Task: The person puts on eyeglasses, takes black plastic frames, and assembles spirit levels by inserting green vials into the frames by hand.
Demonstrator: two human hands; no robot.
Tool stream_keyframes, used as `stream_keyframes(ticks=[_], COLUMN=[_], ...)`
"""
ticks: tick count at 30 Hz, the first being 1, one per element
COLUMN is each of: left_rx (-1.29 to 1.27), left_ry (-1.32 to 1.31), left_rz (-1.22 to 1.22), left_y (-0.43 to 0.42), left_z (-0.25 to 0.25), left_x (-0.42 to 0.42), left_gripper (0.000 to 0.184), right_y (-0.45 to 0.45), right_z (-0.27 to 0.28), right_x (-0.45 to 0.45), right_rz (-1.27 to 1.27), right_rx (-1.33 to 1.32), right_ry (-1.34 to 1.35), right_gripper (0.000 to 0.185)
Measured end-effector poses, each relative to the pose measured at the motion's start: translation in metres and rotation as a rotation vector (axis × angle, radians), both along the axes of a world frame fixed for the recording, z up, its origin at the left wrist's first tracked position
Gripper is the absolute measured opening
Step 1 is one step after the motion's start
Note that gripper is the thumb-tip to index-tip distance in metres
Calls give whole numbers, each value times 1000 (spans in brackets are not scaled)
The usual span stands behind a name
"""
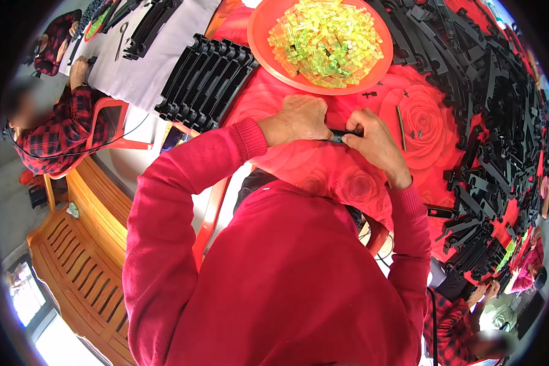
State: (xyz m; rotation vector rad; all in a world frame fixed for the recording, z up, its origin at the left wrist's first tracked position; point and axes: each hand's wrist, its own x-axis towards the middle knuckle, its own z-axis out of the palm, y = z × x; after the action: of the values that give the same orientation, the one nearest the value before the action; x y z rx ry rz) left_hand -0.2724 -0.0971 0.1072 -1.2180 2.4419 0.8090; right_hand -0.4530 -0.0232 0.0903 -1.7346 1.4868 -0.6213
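Close together at the table's near edge, my left hand (302, 119) and my right hand (375, 145) both grip a small black plastic part (337, 138). Fingers cover most of it, so only a short dark stretch shows between them. Just beyond my hands stands an orange-red bowl (259, 43) heaped with small translucent yellow-green plastic pieces (329, 43). To the left of the bowl lies a row of long black plastic parts (207, 82), side by side. A thin dark strip (401, 128) rests on the cloth to the right of my right hand.
Many loose black plastic parts (488, 122) cover the right side of the red rose-patterned tablecloth (430, 146). At the upper left, a person in a checked shirt (61, 137) sits by a pale table (146, 67). Another person (454, 323) works at lower right. A wooden bench (79, 256) stands left.
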Motion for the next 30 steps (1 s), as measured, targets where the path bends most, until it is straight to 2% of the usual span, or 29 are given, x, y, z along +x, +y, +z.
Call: stream_keyframes(ticks=[2, 11, 20, 30], left_rx=[2, -17, -10, -11], left_ry=[11, 26, 9, 16], left_rz=[22, 41, 31, 44], left_y=[1, 2, 3, 5], left_z=[0, -4, -10, -7], left_x=[0, 0, -3, -4], left_gripper=[58, 59, 54, 51], right_y=[-6, -16, -20, -17], right_z=[-6, -7, -15, -17], right_x=[-1, -1, 1, -1], right_rz=[18, 116, 224, 153], right_rx=[74, 113, 48, 70], right_ry=[-7, 71, 107, 108], right_gripper=[23, 24, 19, 20])
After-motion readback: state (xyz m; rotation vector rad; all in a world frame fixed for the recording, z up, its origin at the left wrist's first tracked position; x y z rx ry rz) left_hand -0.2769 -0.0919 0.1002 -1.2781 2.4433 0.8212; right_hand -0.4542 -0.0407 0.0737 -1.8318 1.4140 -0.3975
